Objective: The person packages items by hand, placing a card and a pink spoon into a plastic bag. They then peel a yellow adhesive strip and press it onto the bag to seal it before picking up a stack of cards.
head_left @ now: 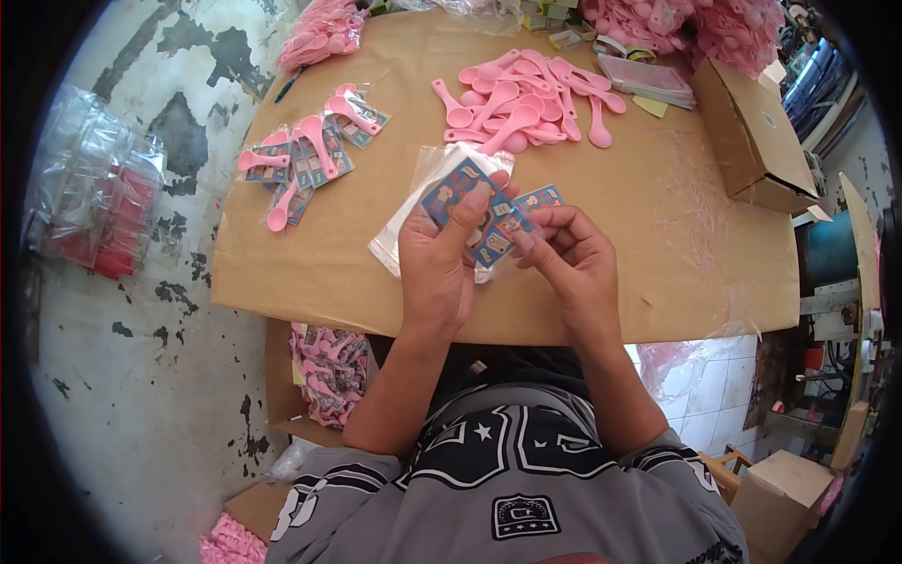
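Note:
My left hand [438,258] is closed on a blue printed card [458,191], its thumb lying across the front. The card looks to be inside a clear plastic sleeve. At its lower right edge, the thumb and fingers of my right hand [578,263] pinch the same card. Beneath my hands lies a stack of clear plastic bags [402,230] with white edges. Another blue card [538,197] shows just behind my right fingers. Beyond is a pile of pink measuring spoons [521,117]. Several bagged cards with pink spoons [318,146] lie to the left.
A brown-covered table [310,268] carries everything. At right stands a cardboard box [752,132], near a clear plastic case [646,80]. Bags of pink spoons [322,33] sit at the back. Below the table edge, an open box holds packed spoons [329,371].

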